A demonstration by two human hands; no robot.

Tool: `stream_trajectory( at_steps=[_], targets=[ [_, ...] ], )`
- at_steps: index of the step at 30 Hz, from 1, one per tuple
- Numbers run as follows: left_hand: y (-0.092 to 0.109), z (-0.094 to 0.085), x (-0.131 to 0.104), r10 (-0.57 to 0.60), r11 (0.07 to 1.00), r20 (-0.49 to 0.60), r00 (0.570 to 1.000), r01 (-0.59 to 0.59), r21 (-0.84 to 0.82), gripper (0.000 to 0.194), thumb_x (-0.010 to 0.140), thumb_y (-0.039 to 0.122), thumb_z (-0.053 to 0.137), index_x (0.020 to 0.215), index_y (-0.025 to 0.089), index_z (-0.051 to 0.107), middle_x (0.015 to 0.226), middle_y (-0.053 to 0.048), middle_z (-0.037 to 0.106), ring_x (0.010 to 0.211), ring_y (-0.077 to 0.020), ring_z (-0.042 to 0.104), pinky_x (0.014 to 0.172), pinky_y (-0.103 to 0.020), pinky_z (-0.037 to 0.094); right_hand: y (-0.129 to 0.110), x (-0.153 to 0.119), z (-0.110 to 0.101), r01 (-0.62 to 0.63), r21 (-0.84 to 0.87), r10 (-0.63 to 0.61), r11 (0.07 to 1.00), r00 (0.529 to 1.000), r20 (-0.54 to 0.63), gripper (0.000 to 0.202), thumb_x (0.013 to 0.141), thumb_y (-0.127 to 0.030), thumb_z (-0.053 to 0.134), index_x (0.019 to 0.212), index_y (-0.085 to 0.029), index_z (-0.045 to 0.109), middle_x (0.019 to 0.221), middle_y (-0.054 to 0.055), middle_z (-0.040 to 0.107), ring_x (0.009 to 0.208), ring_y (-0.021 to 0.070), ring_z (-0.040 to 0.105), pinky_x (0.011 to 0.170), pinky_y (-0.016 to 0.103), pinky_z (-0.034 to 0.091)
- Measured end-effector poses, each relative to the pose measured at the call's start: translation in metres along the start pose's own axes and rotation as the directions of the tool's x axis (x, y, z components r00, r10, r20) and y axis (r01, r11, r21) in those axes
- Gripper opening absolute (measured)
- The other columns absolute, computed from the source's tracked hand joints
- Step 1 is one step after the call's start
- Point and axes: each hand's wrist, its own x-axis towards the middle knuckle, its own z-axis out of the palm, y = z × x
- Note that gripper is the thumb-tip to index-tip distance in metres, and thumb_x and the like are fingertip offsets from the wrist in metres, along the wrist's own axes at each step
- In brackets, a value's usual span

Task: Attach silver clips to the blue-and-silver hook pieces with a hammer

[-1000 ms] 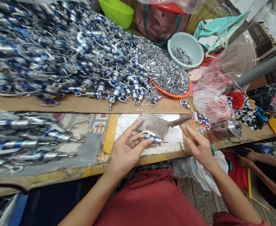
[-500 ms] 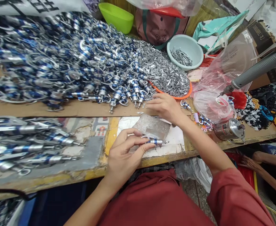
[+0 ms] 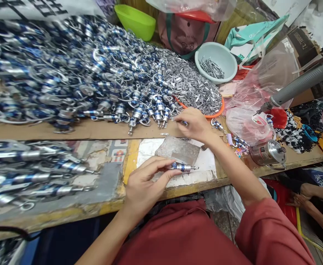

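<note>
Between the thumb and fingers of my left hand (image 3: pixel 147 180) is a small blue-and-silver metal piece (image 3: pixel 182 167), a banded cylinder with an eyelet at its right end. It is held over a worn metal plate (image 3: pixel 178 149) lying on white paper. My right hand (image 3: pixel 194 125) is above the cardboard just beyond the plate, its fingers curled together. Something small and dark shows at its fingertips, too small to make out. A single flat metal link (image 3: pixel 164 134) lies to the left of this hand. Behind it spreads a heap of such small links (image 3: pixel 197 88).
A large pile of blue-and-silver pieces (image 3: pixel 67 73) covers the back left, with more at front left (image 3: pixel 34 178). A pale blue bowl (image 3: pixel 230 62) holds metal pins. On the right are a grey tool (image 3: pixel 296 88), a metal canister (image 3: pixel 261 154) and another person's hands (image 3: pixel 299 198).
My right hand's fingers have curled in and drawn slightly back to the right. One of two loose links near them no longer shows. My left hand's fingers have straightened around the blue-and-silver piece.
</note>
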Motion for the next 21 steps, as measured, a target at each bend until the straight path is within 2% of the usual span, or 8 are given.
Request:
stream_trajectory(
  at_steps=[2, 4, 6, 9, 13, 15, 18, 21],
  targets=[
    [-0.003, 0.001, -0.003, -0.091, 0.994, -0.021, 0.996, 0.089, -0.066, 0.028, 0.068, 0.019, 0.074, 0.095, 0.022, 0.069, 0.073, 0.003, 0.065, 0.066, -0.0098, 0.061, 0.067, -0.021, 0.053, -0.019, -0.021, -0.012, -0.047, 0.298, 0.098, 0.954, 0.982, -0.161, 0.013, 0.082, -0.017, 0.054, 0.081, -0.014, 0.066, 0.08, 0.005, 0.068, 0.077, 0.0136, 0.059, 0.077, 0.03, 0.046],
    [-0.005, 0.002, -0.006, -0.163, 0.982, -0.031, 0.986, 0.16, -0.097, 0.036, 0.067, 0.023, 0.075, 0.102, 0.021, 0.068, 0.073, 0.003, 0.064, 0.066, -0.0111, 0.061, 0.07, -0.024, 0.054, -0.041, -0.042, -0.02, -0.087, 0.527, 0.178, 0.845, 0.976, -0.124, 0.009, 0.08, -0.021, 0.06, 0.079, -0.015, 0.067, 0.075, 0.003, 0.069, 0.07, 0.0114, 0.061, 0.068, 0.026, 0.049],
    [-0.005, 0.002, -0.006, -0.186, 0.978, -0.016, 0.982, 0.184, -0.095, 0.038, 0.068, 0.025, 0.074, 0.105, 0.021, 0.067, 0.074, 0.001, 0.064, 0.068, -0.0121, 0.061, 0.073, -0.027, 0.055, -0.059, -0.06, -0.023, -0.087, 0.643, 0.183, 0.761, 0.979, -0.085, 0.008, 0.079, -0.02, 0.062, 0.075, -0.016, 0.067, 0.071, 0.003, 0.068, 0.068, 0.0111, 0.062, 0.066, 0.025, 0.051],
    [0.001, 0.0, -0.003, -0.144, 0.987, -0.011, 0.989, 0.143, -0.07, 0.038, 0.069, 0.022, 0.073, 0.107, 0.023, 0.067, 0.076, 0.001, 0.065, 0.068, -0.0118, 0.061, 0.072, -0.026, 0.054, -0.07, -0.073, -0.018, -0.051, 0.714, 0.17, 0.698, 0.981, -0.097, 0.007, 0.078, -0.018, 0.063, 0.074, -0.015, 0.067, 0.07, 0.004, 0.069, 0.073, 0.0133, 0.064, 0.072, 0.028, 0.053],
    [0.013, -0.003, 0.003, -0.046, 0.998, -0.008, 0.999, 0.045, -0.048, 0.024, 0.069, 0.016, 0.072, 0.091, 0.026, 0.074, 0.071, 0.001, 0.067, 0.063, -0.0111, 0.06, 0.062, -0.022, 0.052, -0.069, -0.076, -0.011, -0.031, 0.755, 0.182, 0.655, 0.976, -0.117, 0.007, 0.079, -0.021, 0.065, 0.074, -0.016, 0.067, 0.072, 0.005, 0.07, 0.075, 0.0144, 0.065, 0.075, 0.031, 0.054],
    [0.017, -0.005, 0.005, -0.043, 0.994, -0.002, 0.999, 0.043, -0.096, 0.018, 0.069, 0.014, 0.071, 0.081, 0.027, 0.075, 0.069, 0.001, 0.067, 0.062, -0.0106, 0.06, 0.058, -0.02, 0.05, -0.069, -0.078, -0.012, -0.007, 0.741, 0.171, 0.671, 0.975, -0.145, 0.008, 0.081, -0.022, 0.063, 0.077, -0.016, 0.067, 0.072, 0.005, 0.07, 0.076, 0.014, 0.065, 0.075, 0.03, 0.055],
    [0.022, -0.008, 0.006, -0.137, 0.975, 0.016, 0.99, 0.138, -0.174, 0.014, 0.069, 0.016, 0.072, 0.074, 0.029, 0.075, 0.068, 0.002, 0.067, 0.062, -0.0101, 0.061, 0.056, -0.019, 0.048, -0.07, -0.088, -0.016, 0.068, 0.601, 0.093, 0.796, 0.968, -0.234, 0.018, 0.08, -0.026, 0.066, 0.093, -0.015, 0.065, 0.085, 0.009, 0.071, 0.085, 0.0159, 0.066, 0.078, 0.03, 0.055],
    [0.025, -0.011, 0.007, -0.197, 0.965, 0.05, 0.979, 0.203, -0.166, 0.01, 0.069, 0.018, 0.072, 0.071, 0.027, 0.075, 0.067, 0.002, 0.067, 0.063, -0.0111, 0.061, 0.057, -0.02, 0.049, -0.07, -0.1, -0.018, 0.197, 0.341, -0.091, 0.919, 0.948, -0.304, 0.021, 0.082, -0.019, 0.061, 0.104, -0.017, 0.062, 0.096, 0.009, 0.07, 0.094, 0.0152, 0.064, 0.08, 0.028, 0.055]
  ],
)
